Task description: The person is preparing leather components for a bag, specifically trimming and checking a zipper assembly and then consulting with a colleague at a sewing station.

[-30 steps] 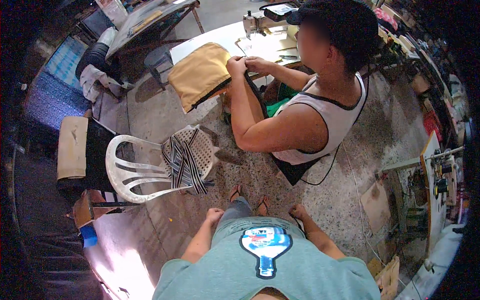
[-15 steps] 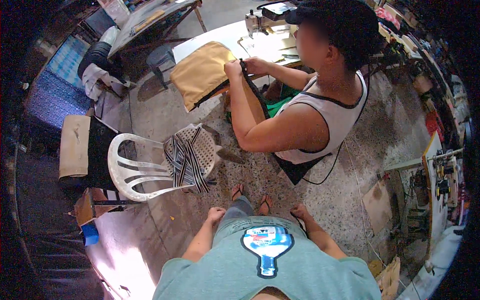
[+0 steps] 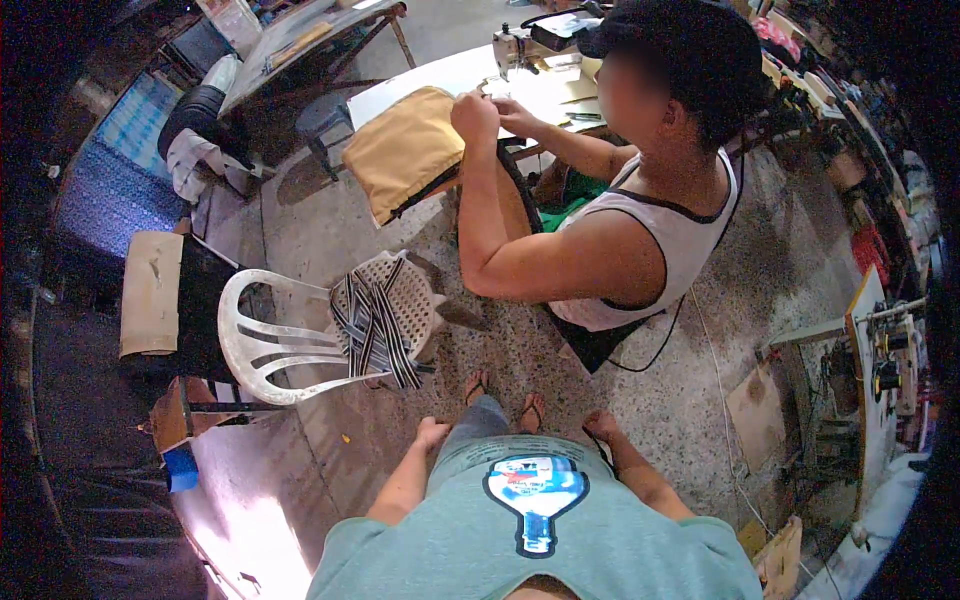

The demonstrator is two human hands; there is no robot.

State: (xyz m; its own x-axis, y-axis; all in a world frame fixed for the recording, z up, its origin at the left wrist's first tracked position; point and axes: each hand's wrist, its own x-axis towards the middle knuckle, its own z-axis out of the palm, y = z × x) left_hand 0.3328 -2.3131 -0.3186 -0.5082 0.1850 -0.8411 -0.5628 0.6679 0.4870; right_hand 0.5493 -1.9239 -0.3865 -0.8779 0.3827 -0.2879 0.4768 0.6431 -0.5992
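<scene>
My left hand [image 3: 431, 433] hangs beside my jeans at the left of my green shirt, fingers curled closed; whatever they may hold is hidden. On the other side, my right hand [image 3: 601, 427] is closed near a thin dark strand that I cannot identify. In front of me a co-worker [image 3: 620, 250] in a white tank top and black cap holds a dark strip in both hands beside a tan fabric piece [image 3: 400, 145] at the edge of a white sewing table [image 3: 385, 85].
A white plastic chair [image 3: 262, 375] with striped straps [image 3: 370, 325] stands left of my feet. A sewing machine [image 3: 510, 50] sits on the table. Stacked material [image 3: 150, 295] lies far left; machinery [image 3: 880, 365] and cardboard [image 3: 750, 405] are at right, beside loose floor cords.
The co-worker's nearer hand has risen and the dark strip has shifted with it. My hands stay by my sides; the view has shifted very slightly.
</scene>
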